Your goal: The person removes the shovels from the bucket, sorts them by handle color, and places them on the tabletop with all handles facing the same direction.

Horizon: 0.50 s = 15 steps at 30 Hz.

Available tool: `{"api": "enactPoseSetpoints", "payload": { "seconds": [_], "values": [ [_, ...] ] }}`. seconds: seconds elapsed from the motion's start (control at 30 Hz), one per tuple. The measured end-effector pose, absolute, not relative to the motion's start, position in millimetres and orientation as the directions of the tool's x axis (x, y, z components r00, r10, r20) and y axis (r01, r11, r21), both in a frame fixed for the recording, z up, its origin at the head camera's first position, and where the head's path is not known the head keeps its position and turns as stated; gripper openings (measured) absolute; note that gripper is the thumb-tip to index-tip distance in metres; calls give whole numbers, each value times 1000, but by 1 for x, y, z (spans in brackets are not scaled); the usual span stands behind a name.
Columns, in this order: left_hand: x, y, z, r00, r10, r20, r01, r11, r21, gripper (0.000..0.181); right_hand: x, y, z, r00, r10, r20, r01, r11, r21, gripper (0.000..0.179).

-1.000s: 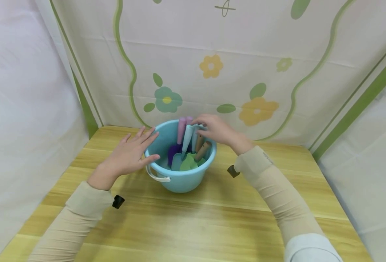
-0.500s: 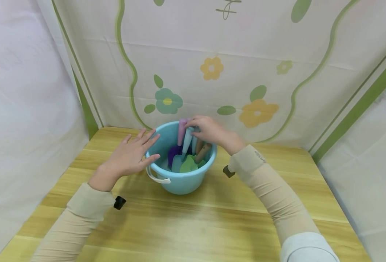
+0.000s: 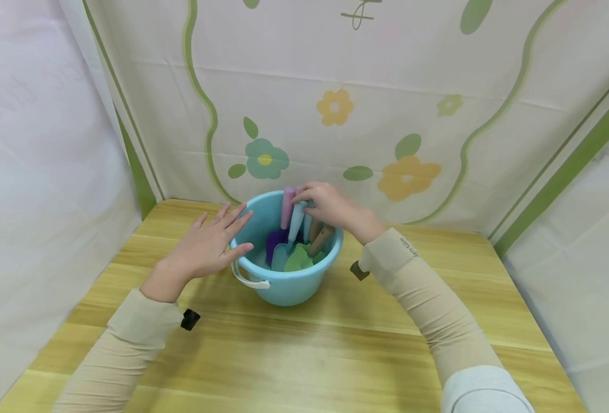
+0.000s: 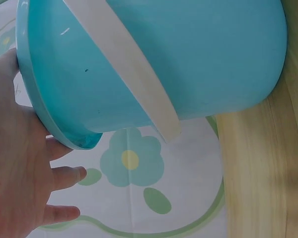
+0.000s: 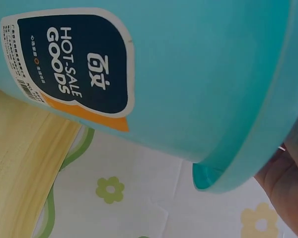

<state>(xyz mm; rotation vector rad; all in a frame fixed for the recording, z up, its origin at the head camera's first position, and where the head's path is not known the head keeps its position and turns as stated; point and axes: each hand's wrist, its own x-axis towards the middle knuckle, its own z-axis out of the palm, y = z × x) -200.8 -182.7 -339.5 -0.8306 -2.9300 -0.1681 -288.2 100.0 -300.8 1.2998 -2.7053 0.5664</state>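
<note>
A light blue bucket (image 3: 287,289) stands upright on the wooden table, with several toy sand tools leaning inside. My left hand (image 3: 203,244) rests at its left rim, fingers spread; in the left wrist view that hand (image 4: 20,163) lies along the rim. My right hand (image 3: 330,205) reaches over the back right rim, thumb and fingers curled at the top of the light blue shovel (image 3: 296,223). Beside it are a pink-handled purple shovel (image 3: 287,209) and a brown-handled green tool (image 3: 298,258). More handles are partly hidden under the right hand.
A white bucket handle (image 3: 249,281) hangs down at the left front. The wooden table (image 3: 294,355) extends in front of the bucket. Behind it hangs a flower-printed curtain (image 3: 283,103), with white cloth at both sides. A dark label (image 5: 74,59) shows on the bucket's right side.
My right hand has moved slightly left and down, closing on the top of the light blue shovel's handle. The left hand has stayed at the rim.
</note>
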Motion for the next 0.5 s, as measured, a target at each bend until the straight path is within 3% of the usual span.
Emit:
{"api": "enactPoseSetpoints", "payload": {
  "seconds": [0.5],
  "values": [
    [-203, -181, -340, -839, 528, 132, 540, 838, 82, 74, -286, 99, -302, -607, -743, 282, -788, 517, -334, 27]
  ]
}}
